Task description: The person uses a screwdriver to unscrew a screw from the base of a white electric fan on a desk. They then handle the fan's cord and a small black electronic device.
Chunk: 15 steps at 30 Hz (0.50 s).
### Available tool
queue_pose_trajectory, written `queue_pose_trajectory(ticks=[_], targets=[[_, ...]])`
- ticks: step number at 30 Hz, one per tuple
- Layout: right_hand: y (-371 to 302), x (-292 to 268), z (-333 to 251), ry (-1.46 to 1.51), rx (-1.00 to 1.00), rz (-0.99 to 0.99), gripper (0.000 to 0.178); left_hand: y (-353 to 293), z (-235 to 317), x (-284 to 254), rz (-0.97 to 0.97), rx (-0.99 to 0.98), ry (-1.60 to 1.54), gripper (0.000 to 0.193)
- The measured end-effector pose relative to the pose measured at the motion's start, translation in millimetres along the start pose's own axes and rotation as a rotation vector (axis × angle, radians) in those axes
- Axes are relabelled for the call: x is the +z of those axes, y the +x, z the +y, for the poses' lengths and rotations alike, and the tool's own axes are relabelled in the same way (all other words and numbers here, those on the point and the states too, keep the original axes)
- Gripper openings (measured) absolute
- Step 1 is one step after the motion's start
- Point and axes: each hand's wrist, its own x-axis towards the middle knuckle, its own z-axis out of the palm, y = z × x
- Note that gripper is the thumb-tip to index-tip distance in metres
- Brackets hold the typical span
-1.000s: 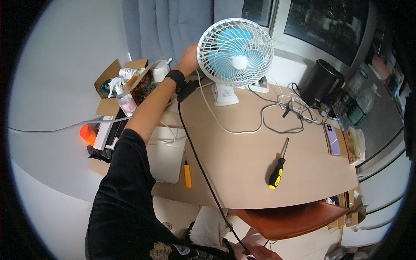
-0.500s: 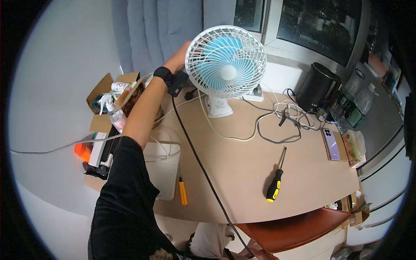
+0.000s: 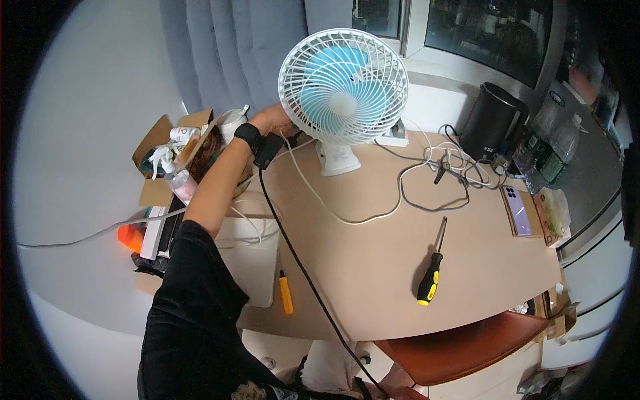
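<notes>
My left hand point(image 3: 272, 119) reaches behind the lower left side of a white desk fan point(image 3: 340, 155) with blue blades. The fan's round grille hides its fingers, so what they touch cannot be seen. The fan stands upright on the table, facing me, and a white cord point(image 3: 347, 221) curves across the table beside it. Around my left wrist is a black strap with a small black device point(image 3: 268, 151), from which a black cable hangs toward me. Only part of my right hand point(image 3: 404, 393) shows at the bottom edge, low by my lap; its fingers are not clear.
A black-and-yellow screwdriver point(image 3: 431, 277) lies right of centre. An orange-handled tool point(image 3: 286, 295) lies beside a flat white device point(image 3: 257, 287). An open cardboard box point(image 3: 155, 195) and spray bottle point(image 3: 179, 181) stand left; a black kettle point(image 3: 490, 123), tangled cords and a phone point(image 3: 517, 212) are right.
My left hand has moved down behind the fan, from beside the upper grille to beside its lower left side. The view has shifted slightly. The fan still stands in its place.
</notes>
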Motion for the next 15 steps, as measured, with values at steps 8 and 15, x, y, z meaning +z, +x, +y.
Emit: queue_pose_trajectory(ticks=[8, 15], targets=[[-4.3, 4.6, -24.7, -0.019, 0.061, 0.010, 0.036, -57.3, -43.4, -7.3, -0.308, -0.085, 1.099, 0.022], [-26.4, 20.2, -21.5, 0.064, 0.099, -0.052, 0.035, -112.5, -64.8, -29.3, -0.222, 0.015, 1.322, 0.025]])
